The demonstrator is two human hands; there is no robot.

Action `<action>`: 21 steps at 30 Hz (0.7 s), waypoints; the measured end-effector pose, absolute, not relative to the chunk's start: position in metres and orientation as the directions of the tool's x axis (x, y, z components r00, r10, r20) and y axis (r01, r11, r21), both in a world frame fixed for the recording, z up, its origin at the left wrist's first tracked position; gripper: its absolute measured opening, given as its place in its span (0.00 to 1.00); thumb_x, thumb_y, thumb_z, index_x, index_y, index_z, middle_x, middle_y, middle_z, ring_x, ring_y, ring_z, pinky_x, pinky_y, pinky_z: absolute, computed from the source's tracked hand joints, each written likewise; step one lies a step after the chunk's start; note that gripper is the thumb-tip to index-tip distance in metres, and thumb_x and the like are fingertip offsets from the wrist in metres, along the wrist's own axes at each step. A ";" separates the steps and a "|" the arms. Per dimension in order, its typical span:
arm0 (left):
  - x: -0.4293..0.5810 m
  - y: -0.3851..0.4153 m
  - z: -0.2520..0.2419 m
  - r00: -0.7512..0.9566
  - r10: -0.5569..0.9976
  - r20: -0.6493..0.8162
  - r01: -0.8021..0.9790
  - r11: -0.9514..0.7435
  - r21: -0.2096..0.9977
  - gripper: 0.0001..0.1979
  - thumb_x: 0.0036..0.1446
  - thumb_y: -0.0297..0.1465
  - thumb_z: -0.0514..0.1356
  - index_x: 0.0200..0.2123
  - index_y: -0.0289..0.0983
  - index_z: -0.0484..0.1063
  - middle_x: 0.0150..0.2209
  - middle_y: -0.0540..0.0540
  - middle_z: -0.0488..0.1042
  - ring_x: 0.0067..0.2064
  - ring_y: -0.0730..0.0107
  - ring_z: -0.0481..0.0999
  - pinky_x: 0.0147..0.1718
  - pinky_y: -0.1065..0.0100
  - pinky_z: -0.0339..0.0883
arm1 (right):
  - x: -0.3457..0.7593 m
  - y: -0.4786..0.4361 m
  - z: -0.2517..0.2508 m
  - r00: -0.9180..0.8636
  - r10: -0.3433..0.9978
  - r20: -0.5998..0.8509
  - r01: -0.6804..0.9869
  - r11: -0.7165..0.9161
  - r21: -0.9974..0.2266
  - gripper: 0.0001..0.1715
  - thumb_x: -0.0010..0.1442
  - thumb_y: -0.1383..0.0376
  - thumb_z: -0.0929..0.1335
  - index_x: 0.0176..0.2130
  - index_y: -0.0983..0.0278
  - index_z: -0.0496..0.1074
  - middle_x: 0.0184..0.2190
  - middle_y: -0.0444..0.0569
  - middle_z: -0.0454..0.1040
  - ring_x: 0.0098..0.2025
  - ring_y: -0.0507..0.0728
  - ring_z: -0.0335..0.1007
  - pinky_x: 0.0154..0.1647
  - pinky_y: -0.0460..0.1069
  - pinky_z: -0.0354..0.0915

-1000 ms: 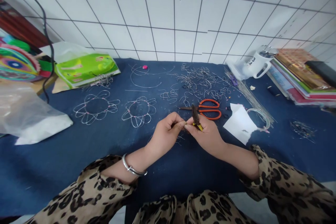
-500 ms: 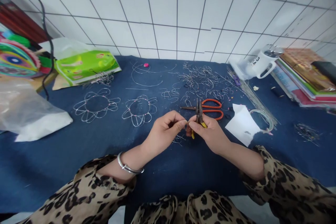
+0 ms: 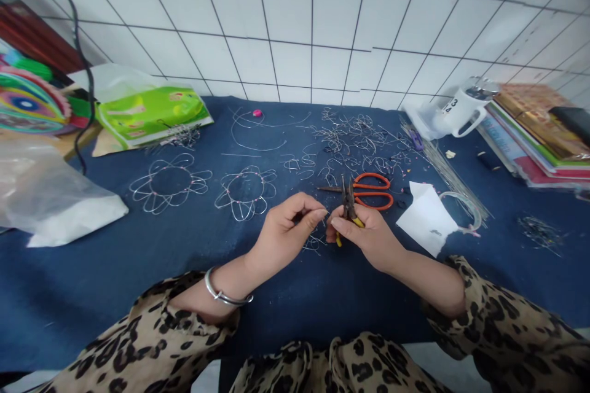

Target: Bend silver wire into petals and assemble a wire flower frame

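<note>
My left hand [image 3: 292, 227] is closed in a pinch, with the end of a thin wire [image 3: 325, 212] showing at its fingertips. Close beside it, my right hand [image 3: 366, 232] holds pliers [image 3: 348, 199] with yellow handles, their dark jaws pointing up and away from me. Behind the pliers lie scissors [image 3: 372, 182] with orange handles. Some short wire pieces [image 3: 313, 244] rest on the cloth under the hands. Two flower-shaped wire loops with small pink beads, one wire flower [image 3: 246, 194] and another wire flower [image 3: 170, 184], lie to the left.
A tangle of wire scraps [image 3: 350, 135] spreads behind the scissors. To the right are a torn white paper [image 3: 426, 218], a bundle of straight wires [image 3: 454, 178], a white mug [image 3: 465, 112] and stacked books [image 3: 534, 141]. A green packet [image 3: 154, 113] and plastic bag [image 3: 69, 196] stand left.
The fingertips of my hands have parted slightly, leaving a small gap with the wire end visible. The pliers' jaws have tilted a little to the left.
</note>
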State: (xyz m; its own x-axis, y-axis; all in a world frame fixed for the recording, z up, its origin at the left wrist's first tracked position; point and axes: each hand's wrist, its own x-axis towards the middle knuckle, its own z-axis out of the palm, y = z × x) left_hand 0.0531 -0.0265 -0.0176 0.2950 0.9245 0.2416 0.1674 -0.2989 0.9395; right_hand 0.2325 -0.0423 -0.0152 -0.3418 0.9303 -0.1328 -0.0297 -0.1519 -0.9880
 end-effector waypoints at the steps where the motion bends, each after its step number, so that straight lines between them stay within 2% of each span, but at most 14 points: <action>1: 0.053 -0.027 -0.017 0.297 0.922 0.249 0.176 -0.310 0.934 0.04 0.59 0.28 0.57 0.32 0.36 0.70 0.28 0.51 0.69 0.30 0.77 0.68 0.30 0.74 0.62 | 0.233 -0.042 -0.015 -0.348 0.928 -0.131 -0.030 -0.150 -0.988 0.11 0.59 0.59 0.67 0.36 0.65 0.67 0.28 0.45 0.71 0.31 0.52 0.70 0.36 0.50 0.66; 13: 0.054 -0.027 -0.015 0.305 0.886 0.348 0.324 -0.440 0.837 0.04 0.57 0.26 0.57 0.29 0.35 0.70 0.27 0.49 0.70 0.29 0.75 0.68 0.30 0.70 0.62 | 0.232 -0.042 -0.013 -0.343 0.926 -0.159 0.134 -0.119 -0.984 0.07 0.58 0.63 0.66 0.34 0.65 0.66 0.26 0.44 0.70 0.30 0.51 0.67 0.34 0.48 0.63; 21: 0.053 -0.028 -0.012 0.317 0.904 0.286 0.352 -0.392 0.850 0.06 0.57 0.28 0.57 0.28 0.35 0.69 0.26 0.49 0.70 0.28 0.75 0.67 0.29 0.71 0.62 | 0.231 -0.042 -0.009 -0.344 0.923 -0.173 0.164 -0.123 -0.979 0.07 0.58 0.63 0.66 0.33 0.64 0.65 0.25 0.43 0.69 0.29 0.50 0.66 0.33 0.47 0.62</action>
State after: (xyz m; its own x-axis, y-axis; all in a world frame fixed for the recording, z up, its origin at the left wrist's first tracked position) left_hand 0.0534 -0.0278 -0.0124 0.3168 0.9044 0.2859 0.3516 -0.3919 0.8502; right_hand 0.2308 -0.0419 -0.0089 -0.3441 0.9228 -0.1735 0.1644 -0.1227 -0.9787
